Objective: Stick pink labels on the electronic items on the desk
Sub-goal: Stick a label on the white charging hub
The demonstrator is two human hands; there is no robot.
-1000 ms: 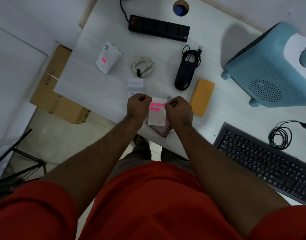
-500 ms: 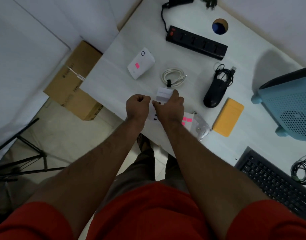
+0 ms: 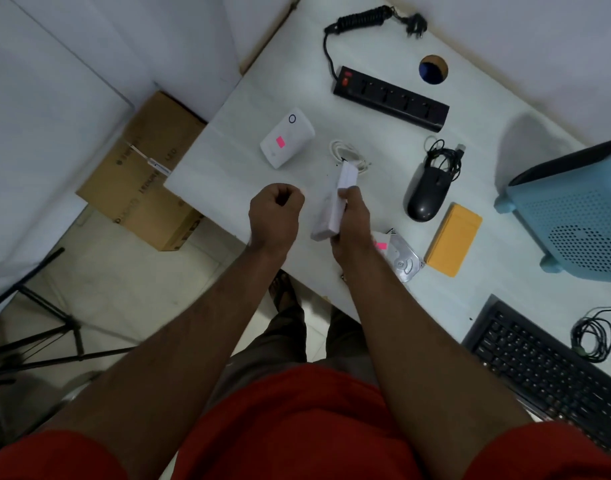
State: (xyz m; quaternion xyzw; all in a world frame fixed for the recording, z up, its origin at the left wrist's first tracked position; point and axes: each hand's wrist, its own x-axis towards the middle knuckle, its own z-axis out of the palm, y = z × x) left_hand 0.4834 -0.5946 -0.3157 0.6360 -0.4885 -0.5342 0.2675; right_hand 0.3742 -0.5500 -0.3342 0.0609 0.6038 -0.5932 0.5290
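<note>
Right hand grips white adapter, lifted above desk edge. Left hand pinched shut beside it; can't tell if a label's in there. Advice: steady adapter, press label flat on broad face, rub down edges.

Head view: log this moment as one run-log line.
right hand: grip on white adapter, lifted | left hand: pinched shut, label unseen | white router: pink label on | mouse: unlabeled

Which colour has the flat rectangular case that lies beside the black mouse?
Yellow-orange. The case shows best in the head view.
</note>
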